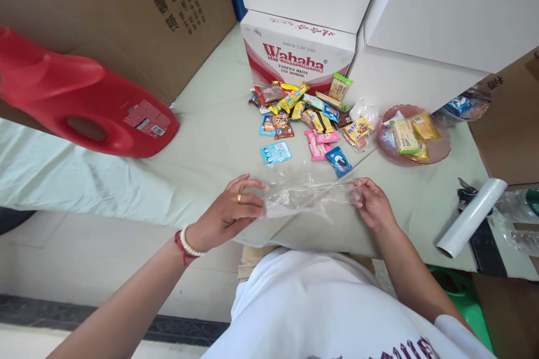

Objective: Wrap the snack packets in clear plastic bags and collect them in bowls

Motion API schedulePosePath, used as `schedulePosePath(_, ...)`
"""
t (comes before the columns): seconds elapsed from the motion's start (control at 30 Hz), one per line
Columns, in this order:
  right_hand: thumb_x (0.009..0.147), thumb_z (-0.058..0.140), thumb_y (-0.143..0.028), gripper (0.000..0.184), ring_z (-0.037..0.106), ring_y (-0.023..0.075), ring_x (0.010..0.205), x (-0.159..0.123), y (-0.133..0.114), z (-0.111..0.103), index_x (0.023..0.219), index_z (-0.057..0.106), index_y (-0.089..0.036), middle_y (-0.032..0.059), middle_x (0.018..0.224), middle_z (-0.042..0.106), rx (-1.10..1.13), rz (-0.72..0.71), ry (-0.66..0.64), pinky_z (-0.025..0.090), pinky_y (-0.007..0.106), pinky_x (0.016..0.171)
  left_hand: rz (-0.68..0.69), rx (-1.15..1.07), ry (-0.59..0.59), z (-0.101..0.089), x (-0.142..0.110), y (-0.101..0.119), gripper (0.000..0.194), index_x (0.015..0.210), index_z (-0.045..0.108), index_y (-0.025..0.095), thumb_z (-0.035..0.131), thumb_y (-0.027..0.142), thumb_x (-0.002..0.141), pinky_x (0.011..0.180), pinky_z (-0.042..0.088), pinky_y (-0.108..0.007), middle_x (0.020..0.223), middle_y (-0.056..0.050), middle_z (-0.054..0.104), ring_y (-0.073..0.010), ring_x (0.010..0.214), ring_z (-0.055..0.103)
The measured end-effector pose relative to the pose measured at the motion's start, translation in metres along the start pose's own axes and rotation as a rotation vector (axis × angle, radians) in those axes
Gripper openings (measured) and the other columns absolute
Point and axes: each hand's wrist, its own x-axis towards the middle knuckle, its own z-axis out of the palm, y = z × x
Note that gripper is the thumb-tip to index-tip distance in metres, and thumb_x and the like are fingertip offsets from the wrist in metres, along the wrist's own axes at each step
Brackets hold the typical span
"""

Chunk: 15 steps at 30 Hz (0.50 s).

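Note:
A crumpled clear plastic bag [307,197] is stretched between both hands just above the table's near edge. My left hand [233,210], with a ring and a bead bracelet, pinches its left end. My right hand [373,202] is closed on its right end. Beyond the bag lies a pile of small snack packets [303,115], with a blue packet [275,152] and a dark blue one [339,160] nearest to it.
A pink plate [438,151] with wrapped snacks sits at the right. A Wahaha water box [298,56] stands behind the pile. A red jug [84,104] lies at the left before a cardboard box [126,5]. A white film roll [471,216] and scissors [465,190] lie at the right.

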Motion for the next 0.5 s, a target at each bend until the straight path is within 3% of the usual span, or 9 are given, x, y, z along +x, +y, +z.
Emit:
schedulePosePath(0.1,0.063,0.091,-0.037,0.036,0.046,0.0061,0.053,0.007,-0.004,0.001,0.076,0.062,-0.020,0.0002,0.082,0.069,-0.046,-0.017,-0.033,0.032,0.015,0.038,0.086,0.115,-0.003,0.007,-0.028,-0.002,0.033,0.094,0.076,0.038,0.060,0.012,0.083,0.124,0.026,-0.053,0.106,0.002,0.080,-0.0234,0.132,0.059)
schedulePosePath(0.2,0.067,0.089,-0.044,0.036,0.051,0.0081,0.058,0.014,-0.006,-0.001,0.078,0.063,-0.021,0.0008,0.082,0.069,-0.166,-0.072,-0.078,0.042,0.017,0.045,0.107,0.160,-0.078,0.020,-0.042,0.002,0.036,0.085,0.075,0.033,0.057,0.004,0.073,0.124,0.026,-0.054,0.120,0.001,0.077,-0.0257,0.139,0.054)
schedulePosePath(0.33,0.076,0.080,-0.048,0.031,0.058,0.0135,0.065,0.018,-0.018,-0.015,0.086,0.068,-0.021,0.0021,0.082,0.069,-0.600,-0.136,-0.116,0.051,0.026,0.058,0.039,0.046,-0.167,0.040,-0.048,0.009,0.048,0.112,0.072,0.030,0.054,0.009,0.072,0.120,0.034,-0.050,0.125,-0.005,0.074,-0.0241,0.118,0.066)
schedulePosePath(0.4,0.082,0.073,-0.046,0.027,0.060,0.0166,0.070,0.009,-0.030,-0.020,0.094,0.069,-0.022,0.0036,0.086,0.069,-0.857,-0.308,0.008,0.052,0.030,0.063,-0.054,0.060,-0.074,0.050,-0.044,0.012,0.041,0.116,0.069,0.027,0.052,0.015,0.082,0.112,0.041,-0.048,0.118,-0.007,0.076,-0.0230,0.105,0.068)
schedulePosePath(0.47,0.090,0.064,-0.044,0.024,0.062,0.0198,0.079,-0.007,-0.039,-0.016,0.100,0.069,-0.023,0.0062,0.094,0.069,-1.034,-0.568,0.186,0.053,0.034,0.070,-0.187,0.155,0.098,0.063,-0.036,0.015,0.021,0.097,0.072,0.026,0.053,0.022,0.090,0.102,0.043,-0.049,0.104,-0.007,0.077,-0.0256,0.101,0.066)
schedulePosePath(0.5,0.093,0.060,-0.042,0.023,0.063,0.0215,0.085,-0.017,-0.041,-0.010,0.102,0.069,-0.023,0.0075,0.099,0.069,-1.085,-0.679,0.212,0.054,0.036,0.075,-0.247,0.210,0.183,0.070,-0.030,0.017,0.016,0.084,0.071,0.024,0.056,0.026,0.091,0.098,0.043,-0.050,0.097,-0.008,0.077,-0.0280,0.101,0.064)
